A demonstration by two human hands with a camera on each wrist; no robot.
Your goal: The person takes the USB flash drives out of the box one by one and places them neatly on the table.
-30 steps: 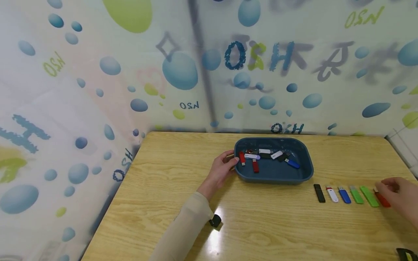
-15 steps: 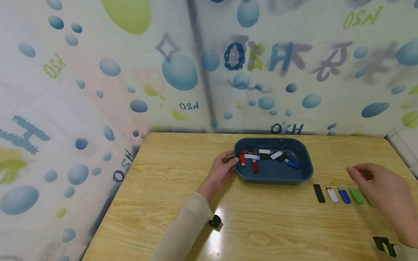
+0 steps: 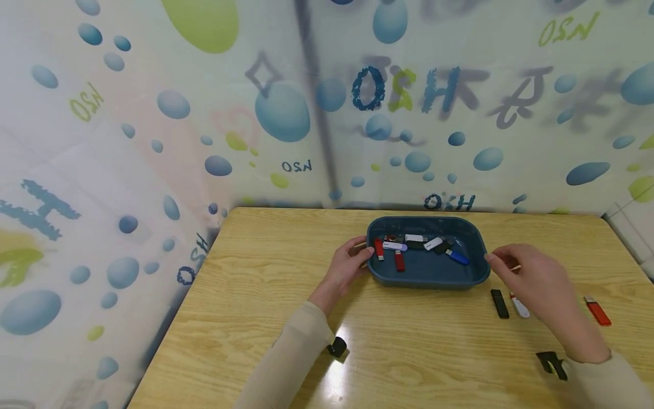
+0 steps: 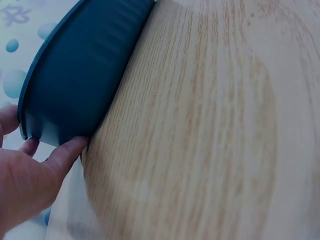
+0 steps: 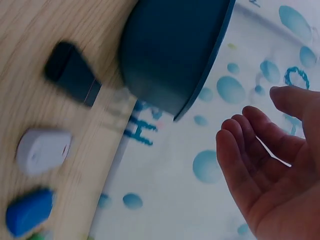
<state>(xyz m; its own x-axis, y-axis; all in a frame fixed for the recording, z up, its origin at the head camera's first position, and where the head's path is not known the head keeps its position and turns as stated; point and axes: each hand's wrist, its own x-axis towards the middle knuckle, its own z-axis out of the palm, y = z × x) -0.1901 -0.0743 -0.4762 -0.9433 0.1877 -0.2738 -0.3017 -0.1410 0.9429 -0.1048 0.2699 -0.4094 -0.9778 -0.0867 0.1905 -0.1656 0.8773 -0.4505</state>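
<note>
My left hand grips the left end of a dark blue plastic bin, its thumb and fingers spread against the outer wall and rim. Several USB sticks lie inside, among them a blue one, a dark red one and a white one. Just off the bin's right end hovers my right hand, loosely bent and holding nothing. Below it a row of USB sticks lies on the table: black, white, blue, and red. The right hand and forearm cover the row's middle in the head view.
The wooden table ends at a wall sheet printed with blue and green drops. A black strap piece shows at the left sleeve, and another at the right cuff.
My right hand has left the red USB stick at the row's right end and moved left, over the row, to the bin's right end. The left hand stays on the bin.
</note>
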